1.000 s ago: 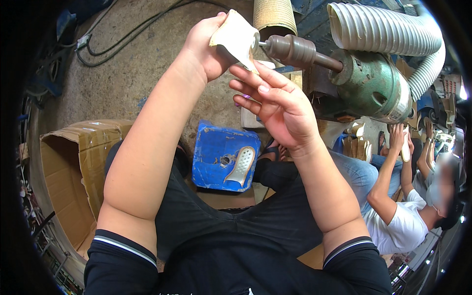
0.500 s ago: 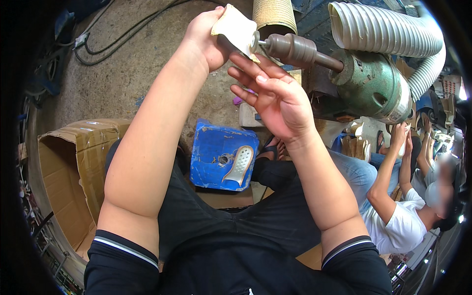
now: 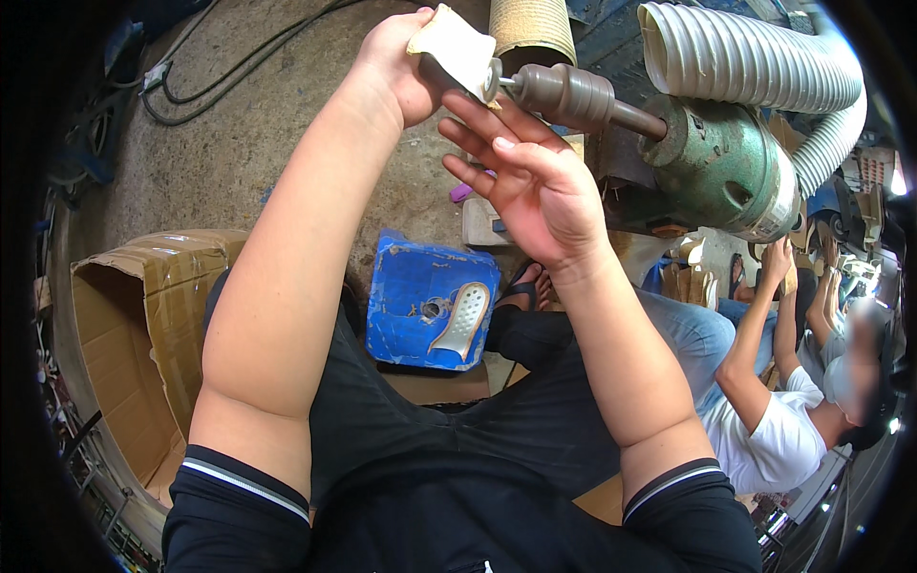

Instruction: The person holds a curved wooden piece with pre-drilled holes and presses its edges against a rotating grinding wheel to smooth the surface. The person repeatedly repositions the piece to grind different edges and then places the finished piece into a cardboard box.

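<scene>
"What's nearest?"
"1 perforated piece [image 3: 465, 317], by the right edge of the blue stool [image 3: 396, 320]."
"And the hands?"
"Right hand [image 3: 540, 186] loosely spread, fingertips at the lower edge of the cream piece [image 3: 456, 46]; left hand [image 3: 394, 72] grips it, beside the spindle [image 3: 565, 94]."

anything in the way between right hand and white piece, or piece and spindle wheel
Nothing visible: the right hand is at the lower edge of the white piece, and the wheel sits at its right edge.

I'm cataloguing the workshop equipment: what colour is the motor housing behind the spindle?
Worn, scuffed green; the motor housing shows best in the head view.
</scene>
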Demonstrator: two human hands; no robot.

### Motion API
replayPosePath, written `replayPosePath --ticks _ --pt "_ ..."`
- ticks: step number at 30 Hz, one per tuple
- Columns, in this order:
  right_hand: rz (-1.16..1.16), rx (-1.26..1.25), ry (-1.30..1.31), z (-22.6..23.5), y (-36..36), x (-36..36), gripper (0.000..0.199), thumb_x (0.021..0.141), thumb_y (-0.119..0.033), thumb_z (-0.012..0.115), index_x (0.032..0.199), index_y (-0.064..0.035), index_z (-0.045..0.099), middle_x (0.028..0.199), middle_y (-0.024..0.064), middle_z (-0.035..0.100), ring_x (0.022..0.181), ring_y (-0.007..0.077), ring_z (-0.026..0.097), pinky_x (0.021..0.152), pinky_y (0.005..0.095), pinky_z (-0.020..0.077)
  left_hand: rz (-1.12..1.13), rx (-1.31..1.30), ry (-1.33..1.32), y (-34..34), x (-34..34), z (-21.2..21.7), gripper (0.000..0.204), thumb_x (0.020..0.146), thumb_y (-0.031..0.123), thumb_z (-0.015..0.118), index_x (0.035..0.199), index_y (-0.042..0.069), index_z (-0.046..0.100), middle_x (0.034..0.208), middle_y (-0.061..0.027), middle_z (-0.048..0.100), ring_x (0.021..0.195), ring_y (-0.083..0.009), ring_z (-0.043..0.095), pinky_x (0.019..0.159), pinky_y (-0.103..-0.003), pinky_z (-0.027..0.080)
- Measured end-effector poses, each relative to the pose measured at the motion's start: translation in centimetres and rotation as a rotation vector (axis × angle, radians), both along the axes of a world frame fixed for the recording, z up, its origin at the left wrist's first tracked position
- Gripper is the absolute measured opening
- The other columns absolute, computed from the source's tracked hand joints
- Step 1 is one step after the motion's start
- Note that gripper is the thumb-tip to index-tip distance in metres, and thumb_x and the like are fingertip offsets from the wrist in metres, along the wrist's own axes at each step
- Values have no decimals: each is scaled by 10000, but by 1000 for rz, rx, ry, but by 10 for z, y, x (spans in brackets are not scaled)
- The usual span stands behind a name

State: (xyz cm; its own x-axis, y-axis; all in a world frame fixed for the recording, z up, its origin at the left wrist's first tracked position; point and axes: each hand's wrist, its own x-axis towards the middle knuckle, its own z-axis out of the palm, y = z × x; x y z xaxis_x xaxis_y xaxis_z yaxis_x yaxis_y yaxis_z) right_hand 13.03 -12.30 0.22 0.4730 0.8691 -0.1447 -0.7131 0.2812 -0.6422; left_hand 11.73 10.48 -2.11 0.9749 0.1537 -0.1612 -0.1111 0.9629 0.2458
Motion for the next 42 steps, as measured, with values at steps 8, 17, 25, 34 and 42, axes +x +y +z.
replayPosePath --ticks 8,17,25,34,42 --pt "0 18 0 -2 2 2 396 1022 -40 590 1366 -180 728 1574 242 563 1467 397 529 1215 547 425 -90 -22 -109 9 8 -17 191 1032 237 605 947 69 637 863 -68 654 824 -246 665 809 -381 574" --pt "-33 21 55 -1 4 1 435 972 11 580 1373 -117 688 1508 223 633 1409 363 585 1179 507 456 16 266 44 8 -7 -7 293 1094 201 510 1250 -19 623 1188 -193 722 1105 -336 715 1010 -528 594" --pt "-13 33 4 -3 5 2 391 1014 -28 570 1340 -164 737 1562 247 575 1498 404 493 1230 566 388 115 270 357 -6 3 13 307 1041 187 577 1251 -31 627 1199 -204 717 1135 -358 700 1055 -553 568" --pt "-32 -119 63 -8 1 1 451 1002 -35 539 1431 -97 664 1585 250 550 1490 399 495 1235 568 372 189 232 545 -23 4 19 286 1141 240 443 1242 17 592 1193 -155 697 1118 -309 692 1065 -522 554" --pt "-9 -143 71 6 -17 -4 557 943 -1 570 1499 11 578 1533 255 593 1440 389 545 1198 528 428 92 295 420 -37 -12 23 387 1185 312 330 1293 16 555 1222 -155 671 1107 -293 670 1038 -499 545"
